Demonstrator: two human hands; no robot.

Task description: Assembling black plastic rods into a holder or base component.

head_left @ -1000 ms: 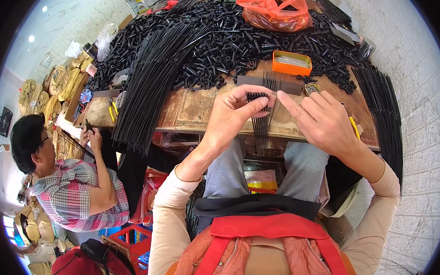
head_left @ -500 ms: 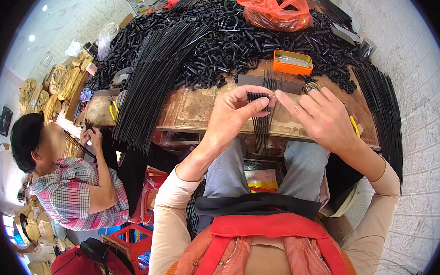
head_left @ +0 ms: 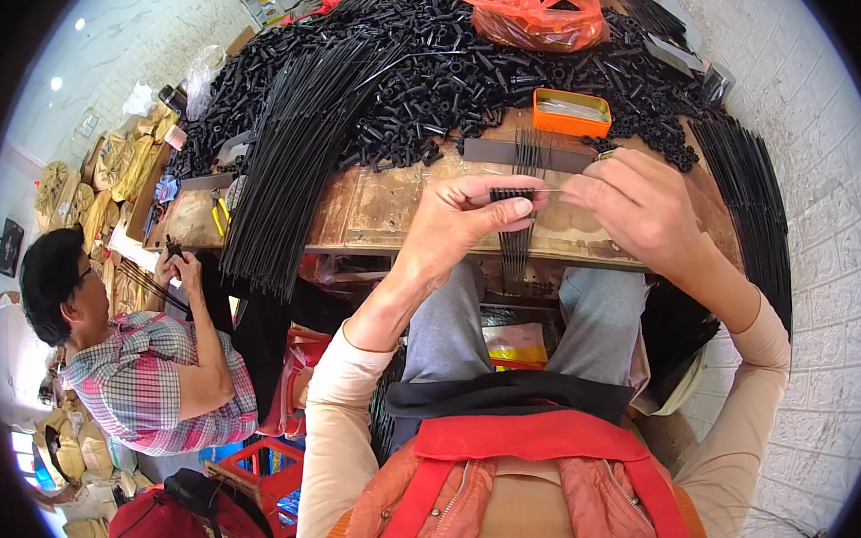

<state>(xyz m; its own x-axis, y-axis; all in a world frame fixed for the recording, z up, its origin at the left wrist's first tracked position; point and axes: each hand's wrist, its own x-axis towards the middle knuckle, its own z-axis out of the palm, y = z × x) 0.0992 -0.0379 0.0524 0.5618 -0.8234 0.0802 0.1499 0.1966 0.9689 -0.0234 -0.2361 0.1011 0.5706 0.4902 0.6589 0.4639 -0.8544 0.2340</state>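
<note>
The left hand [head_left: 453,217] pinches a short row of small black pieces [head_left: 512,193] between thumb and fingers, in front of the person and above the near edge of the desk [head_left: 380,208]. Thin black rods [head_left: 515,249] run through or just behind that row, reaching down past the edge and up across a long grey bar [head_left: 485,151]. The right hand [head_left: 643,204], its fingers bent together, seems to grip one end of a fine, pale wire [head_left: 552,190] that stretches to the row's right end; whether the wire passes inside the row cannot be told. The pieces already stand side by side in order, so this row looks well advanced, yet with the wire extending outside it, probably not finished. Much appears left beyond it: a wide heap of loose black parts [head_left: 421,83] covers the far desk, a thick bundle of rods [head_left: 295,164] lies to the left, another sheaf [head_left: 747,183] to the right, and more pale, thin lengths fill the orange box [head_left: 566,126].
</note>
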